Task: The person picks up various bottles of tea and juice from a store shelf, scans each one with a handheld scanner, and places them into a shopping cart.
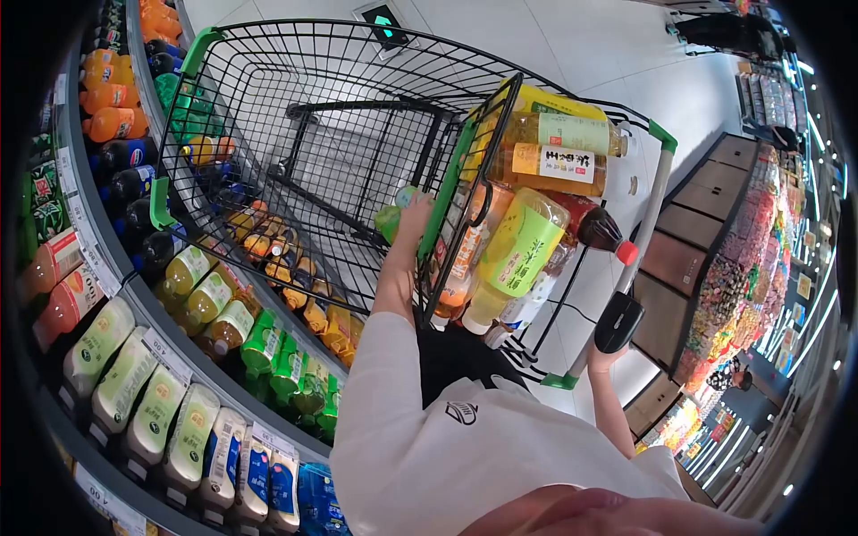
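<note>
supermarket aisle, pale tiled floor (572,54) running ahead. curved drink shelves (165,353) are wrapping round the left side: orange sodas (112,121) up top, pale green-label bottles (156,415) lower down. a sweets display (746,295) over brown wooden drawers (688,259) is sitting off to the right. a black wire shopping cart (295,80) with green trim is standing straight in front of the person. left hand (413,221) is reaching out of a white sleeve (384,393), past the green-edged seat flap (451,179), into the main basket. its fingers are wrapping a small green bottle (391,221), which is being held up against the basket side of that flap, clear of the basket floor. the seat section behind the flap is packed: a yellow-green label bottle (523,246), two amber tea bottles (554,165) lying across the top, and a dark bottle with a red cap (601,230). right hand (601,359) is sitting at the near end of the cart handle (645,210), just under a black device (618,322) clipped to the bar. its fingers are hiding behind that device, so can't tell whether it's clenching or resting loose.
</note>
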`<action>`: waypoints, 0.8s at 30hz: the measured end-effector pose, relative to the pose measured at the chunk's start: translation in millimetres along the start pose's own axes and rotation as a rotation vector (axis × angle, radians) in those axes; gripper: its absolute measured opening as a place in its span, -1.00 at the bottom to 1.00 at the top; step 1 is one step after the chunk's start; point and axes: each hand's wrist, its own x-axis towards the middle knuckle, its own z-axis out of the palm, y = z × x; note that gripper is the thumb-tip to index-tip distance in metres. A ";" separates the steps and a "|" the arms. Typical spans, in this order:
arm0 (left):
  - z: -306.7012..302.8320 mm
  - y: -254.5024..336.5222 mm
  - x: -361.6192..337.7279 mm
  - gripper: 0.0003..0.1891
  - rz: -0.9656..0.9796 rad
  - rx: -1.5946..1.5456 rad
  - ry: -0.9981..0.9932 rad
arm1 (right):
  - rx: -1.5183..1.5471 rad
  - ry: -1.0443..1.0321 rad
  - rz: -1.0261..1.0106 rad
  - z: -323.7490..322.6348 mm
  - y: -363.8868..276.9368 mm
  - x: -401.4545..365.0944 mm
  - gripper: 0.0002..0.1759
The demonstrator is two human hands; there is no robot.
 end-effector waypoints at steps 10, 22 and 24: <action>-48.5 4.6 -2.4 -0.61 -0.046 -0.255 0.113 | 0.104 0.101 -0.071 0.5 -11.5 2.7 -0.60; -174.7 88.8 -132.8 -0.66 -0.059 -0.323 0.624 | 0.207 0.099 -0.076 -6.0 -17.0 8.4 -0.66; -175.7 113.3 -176.0 -0.67 -0.021 -0.455 0.738 | 0.158 0.131 -0.171 -6.8 -13.7 8.5 -0.72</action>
